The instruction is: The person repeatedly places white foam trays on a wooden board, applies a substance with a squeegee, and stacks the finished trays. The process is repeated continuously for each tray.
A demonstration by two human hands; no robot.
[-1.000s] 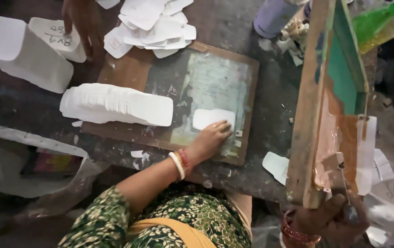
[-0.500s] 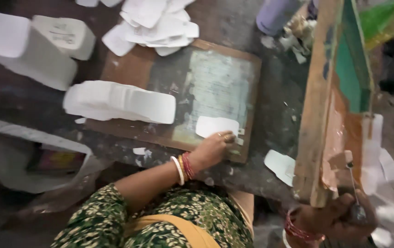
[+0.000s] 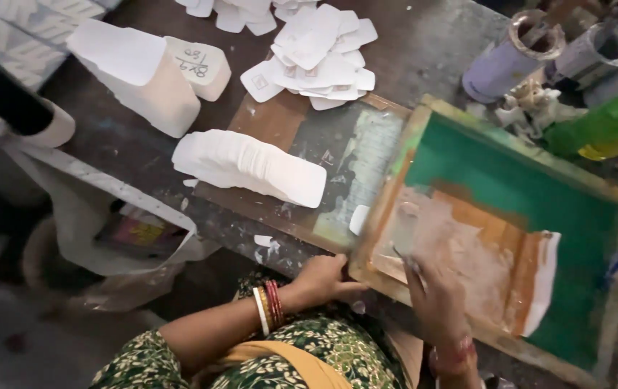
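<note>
Head view, looking down at a cluttered table. A wooden printing frame (image 3: 500, 238) with green mesh lies flat on a board (image 3: 280, 130), covering a white card (image 3: 358, 219) whose edge peeks out. The left hand (image 3: 323, 277) grips the frame's near corner. The right hand (image 3: 435, 299) is closed on a scraper (image 3: 404, 230) resting on the mesh. Printed cards (image 3: 319, 54) lie piled beyond; a blank stack (image 3: 251, 166) waits beside.
</note>
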